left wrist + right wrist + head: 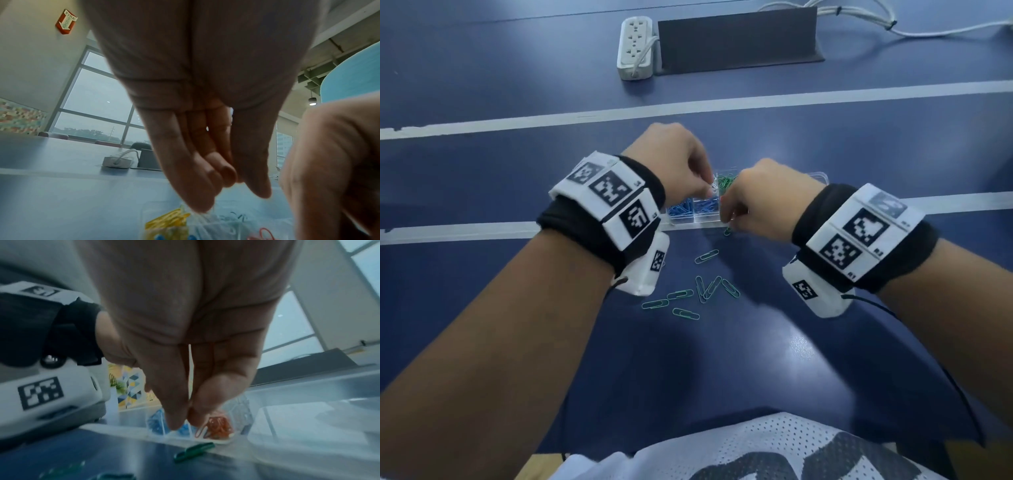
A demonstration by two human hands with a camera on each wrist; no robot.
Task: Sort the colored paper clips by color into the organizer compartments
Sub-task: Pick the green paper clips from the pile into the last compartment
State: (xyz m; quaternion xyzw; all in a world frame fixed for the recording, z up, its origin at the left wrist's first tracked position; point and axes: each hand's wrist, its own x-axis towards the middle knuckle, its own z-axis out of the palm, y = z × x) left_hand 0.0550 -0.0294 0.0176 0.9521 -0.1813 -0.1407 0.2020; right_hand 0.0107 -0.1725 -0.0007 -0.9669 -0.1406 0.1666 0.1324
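A clear organizer (815,178) lies across the table under both hands. Its near compartments hold blue clips (681,209), a far one green clips (726,181). The wrist views also show yellow clips (168,220) and red clips (221,426) in it. My left hand (707,188) hovers over the box with fingers bunched, pinching a white clip (712,187). My right hand (726,209) reaches down at the front edge, thumb and forefinger pinched (185,421), a red clip (200,431) at the fingertips. Several loose green clips (698,291) lie on the table in front of the box.
One green clip (195,451) lies right against the organizer's front wall. A white power strip (635,48) and a dark folded board (736,41) sit at the back, with cables (893,24) at the far right. White lines cross the blue table (517,85).
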